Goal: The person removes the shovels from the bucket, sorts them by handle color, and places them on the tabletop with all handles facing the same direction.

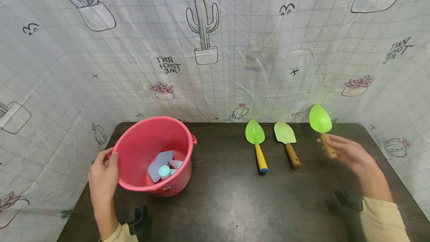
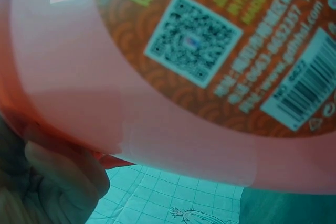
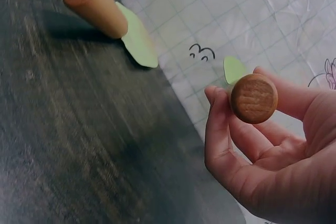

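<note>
A pink bucket [image 1: 183,180] stands tilted at the table's left, and my left hand [image 1: 105,174] grips its rim on the near left side. Inside lie several grey-blue and turquoise toy-like pieces [image 1: 164,171], partly overlapping. My right hand [image 1: 351,154] pinches the wooden handle [image 3: 254,98] of a green trowel [image 1: 320,118], lifted above the table with its blade pointing up and away. To its left lie a pale green trowel [image 1: 284,133] with a wooden handle and a bright green trowel [image 1: 255,133] with a yellow, blue-tipped handle. A printed orange label [image 2: 210,77] covers the bucket's side.
The dark wooden table [image 1: 228,204] ends at a white grid-patterned curtain [image 1: 248,77] printed with cacti, which hangs behind and on both sides. Black wrist straps [image 1: 137,220] show at both sleeves.
</note>
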### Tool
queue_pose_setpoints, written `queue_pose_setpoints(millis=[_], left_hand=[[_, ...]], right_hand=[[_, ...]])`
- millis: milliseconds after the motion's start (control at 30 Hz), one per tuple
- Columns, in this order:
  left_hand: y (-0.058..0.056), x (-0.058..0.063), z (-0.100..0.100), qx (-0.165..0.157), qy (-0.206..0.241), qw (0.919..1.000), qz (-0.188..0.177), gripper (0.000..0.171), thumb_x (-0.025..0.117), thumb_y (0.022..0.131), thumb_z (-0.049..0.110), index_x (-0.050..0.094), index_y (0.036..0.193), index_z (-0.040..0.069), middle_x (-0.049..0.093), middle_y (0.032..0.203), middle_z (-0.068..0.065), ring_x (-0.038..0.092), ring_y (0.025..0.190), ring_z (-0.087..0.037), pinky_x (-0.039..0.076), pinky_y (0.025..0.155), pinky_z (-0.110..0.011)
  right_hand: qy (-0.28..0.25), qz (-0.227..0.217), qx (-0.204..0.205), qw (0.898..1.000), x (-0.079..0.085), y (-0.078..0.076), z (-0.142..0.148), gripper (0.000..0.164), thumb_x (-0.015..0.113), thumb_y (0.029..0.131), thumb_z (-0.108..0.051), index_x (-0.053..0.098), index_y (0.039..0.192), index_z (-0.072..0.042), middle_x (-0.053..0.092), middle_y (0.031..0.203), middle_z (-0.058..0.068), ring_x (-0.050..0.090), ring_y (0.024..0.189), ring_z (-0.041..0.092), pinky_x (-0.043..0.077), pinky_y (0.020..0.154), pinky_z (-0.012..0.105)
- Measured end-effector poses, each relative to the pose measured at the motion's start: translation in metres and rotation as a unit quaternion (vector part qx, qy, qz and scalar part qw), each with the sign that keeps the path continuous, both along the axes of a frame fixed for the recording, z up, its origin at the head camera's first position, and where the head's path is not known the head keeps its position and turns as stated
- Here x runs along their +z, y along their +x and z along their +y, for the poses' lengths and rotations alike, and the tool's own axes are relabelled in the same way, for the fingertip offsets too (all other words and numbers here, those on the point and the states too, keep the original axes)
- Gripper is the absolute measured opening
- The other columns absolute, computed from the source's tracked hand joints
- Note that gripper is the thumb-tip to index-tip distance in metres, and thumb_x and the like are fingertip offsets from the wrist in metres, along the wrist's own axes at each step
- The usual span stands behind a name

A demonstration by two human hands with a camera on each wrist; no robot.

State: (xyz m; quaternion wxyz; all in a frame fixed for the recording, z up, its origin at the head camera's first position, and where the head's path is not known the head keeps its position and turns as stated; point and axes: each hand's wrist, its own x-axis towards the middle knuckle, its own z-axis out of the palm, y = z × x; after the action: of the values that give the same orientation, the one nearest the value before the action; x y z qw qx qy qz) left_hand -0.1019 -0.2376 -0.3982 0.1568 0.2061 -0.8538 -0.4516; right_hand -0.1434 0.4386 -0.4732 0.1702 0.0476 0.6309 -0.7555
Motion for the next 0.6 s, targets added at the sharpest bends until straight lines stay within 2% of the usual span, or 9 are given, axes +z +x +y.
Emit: queue_pose_setpoints(millis=[233, 467, 600], left_hand=[[-0.001, 0.001, 0.000, 0.000, 0.003, 1.0000, 0.003, 0.048, 0.045, 0.109, 0.031, 0.055, 0.142, -0.003, 0.070, 0.111, -0.032, 0.064, 0.067, -0.011, 0.047, 0.052, -0.022], [0.000, 0.002, 0.001, 0.001, 0.003, 1.0000, 0.002, 0.047, 0.044, 0.109, 0.030, 0.056, 0.142, -0.003, 0.071, 0.109, -0.032, 0.063, 0.066, -0.010, 0.047, 0.052, -0.023], [0.000, 0.002, 0.001, 0.001, 0.000, 1.0000, 0.001, 0.047, 0.044, 0.109, 0.030, 0.056, 0.142, -0.003, 0.071, 0.108, -0.032, 0.062, 0.065, -0.009, 0.047, 0.052, -0.023]], right_hand=[[0.044, -0.020, 0.000, 0.999, -0.008, 0.002, 0.004, 0.036, 0.047, 0.111, -0.014, 0.075, 0.110, -0.037, 0.074, 0.113, -0.015, 0.066, 0.098, 0.007, 0.050, 0.080, 0.029], [0.023, -0.043, -0.016, 0.999, -0.016, 0.005, 0.006, 0.034, 0.049, 0.110, -0.012, 0.075, 0.108, -0.034, 0.075, 0.110, -0.013, 0.068, 0.098, 0.008, 0.053, 0.080, 0.029], [0.038, -0.053, -0.011, 0.998, -0.020, 0.005, 0.007, 0.033, 0.050, 0.110, -0.014, 0.076, 0.106, -0.034, 0.075, 0.108, -0.013, 0.068, 0.095, 0.007, 0.052, 0.079, 0.029]])
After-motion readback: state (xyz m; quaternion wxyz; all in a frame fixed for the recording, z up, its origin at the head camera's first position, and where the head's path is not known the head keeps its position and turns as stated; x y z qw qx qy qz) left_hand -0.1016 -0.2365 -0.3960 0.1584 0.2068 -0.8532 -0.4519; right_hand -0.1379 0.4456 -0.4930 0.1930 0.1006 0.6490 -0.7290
